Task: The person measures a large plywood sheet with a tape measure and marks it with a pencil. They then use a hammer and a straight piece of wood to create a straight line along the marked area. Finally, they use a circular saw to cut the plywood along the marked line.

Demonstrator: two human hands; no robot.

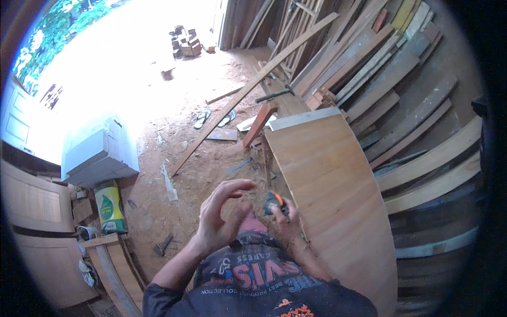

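Note:
My left hand (217,212) is raised in front of my body, its fingers curved and apart, with nothing visible in it. In my right hand (287,217) is a small dark tape measure (271,203) with an orange edge; the fingers are wrapped round it. Just right of that hand lies a large flat wooden panel (327,169), its left edge beside my right forearm. A pale strip of wood (305,119) runs along the panel's far end.
A long thin board (253,84) slants across the middle. Black clamp (275,94) and reddish wood block (259,125) stand beyond the panel. Many planks (380,84) lean along the right. Sandals (202,119), a grey-white box (97,150) and a green-yellow bag (111,206) are leftward.

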